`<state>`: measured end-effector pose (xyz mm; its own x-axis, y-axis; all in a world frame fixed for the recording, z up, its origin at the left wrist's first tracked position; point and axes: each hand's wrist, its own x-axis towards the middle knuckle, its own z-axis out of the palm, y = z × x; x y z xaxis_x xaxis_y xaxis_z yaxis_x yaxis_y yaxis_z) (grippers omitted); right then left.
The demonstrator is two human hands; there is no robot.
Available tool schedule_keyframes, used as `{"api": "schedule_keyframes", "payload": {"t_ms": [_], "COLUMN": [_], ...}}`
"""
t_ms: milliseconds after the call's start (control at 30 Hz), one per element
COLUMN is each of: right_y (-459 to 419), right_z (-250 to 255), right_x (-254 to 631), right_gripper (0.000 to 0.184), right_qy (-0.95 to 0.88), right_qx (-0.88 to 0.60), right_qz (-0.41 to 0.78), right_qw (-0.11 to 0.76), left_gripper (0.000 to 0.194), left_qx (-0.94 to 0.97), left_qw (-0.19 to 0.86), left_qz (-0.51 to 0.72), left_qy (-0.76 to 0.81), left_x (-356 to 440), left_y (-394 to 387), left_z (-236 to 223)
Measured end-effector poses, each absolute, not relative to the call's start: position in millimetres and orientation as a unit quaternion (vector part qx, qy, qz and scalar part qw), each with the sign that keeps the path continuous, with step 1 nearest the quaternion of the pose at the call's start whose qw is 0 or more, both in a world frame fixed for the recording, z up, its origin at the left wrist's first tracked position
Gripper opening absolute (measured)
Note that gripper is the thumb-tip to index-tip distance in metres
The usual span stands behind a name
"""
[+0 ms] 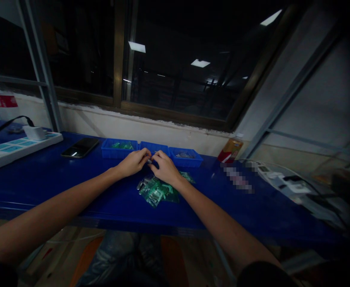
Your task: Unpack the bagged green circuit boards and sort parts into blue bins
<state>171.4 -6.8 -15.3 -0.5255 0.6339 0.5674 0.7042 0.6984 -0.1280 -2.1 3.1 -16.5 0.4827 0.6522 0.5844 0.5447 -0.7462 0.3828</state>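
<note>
My left hand [133,162] and my right hand [165,169] meet fingertip to fingertip just in front of the blue bins. Both are closed in a pinch around something small and pale, too small to name. Below my right hand lies a pile of small green-and-clear plastic packets [155,192] with metallic-looking pieces inside, partly covered by that hand and wrist. Behind the hands stand a left blue bin [106,152] with green packets, a middle blue bin [153,146] partly hidden by my fingers, and a right blue bin [189,162] holding small greyish pieces.
On the blue table [103,199], a phone [80,148] and a white power strip [19,150] lie to the left. A bottle [1,99] stands behind the strip. At right are a red-and-yellow carton [230,150] and another power strip [278,181] with plugs and cables.
</note>
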Motion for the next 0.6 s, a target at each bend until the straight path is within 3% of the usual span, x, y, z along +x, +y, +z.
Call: {"api": "schedule_keyframes", "payload": {"t_ms": [600], "right_y": [-10.2], "right_z": [-16.6], "right_x": [169.1], "right_gripper": [0.009], "right_qy": [-0.862], "right_qx": [-0.408], "right_qz": [-0.042], "right_qw": [0.298], "left_gripper": [0.014], "left_qx": [0.870], "left_qw": [0.074], "left_qz": [0.354], "left_qy": [0.335], "left_x": [-2.7], "left_y": [2.6], "left_z": [-16.7]}}
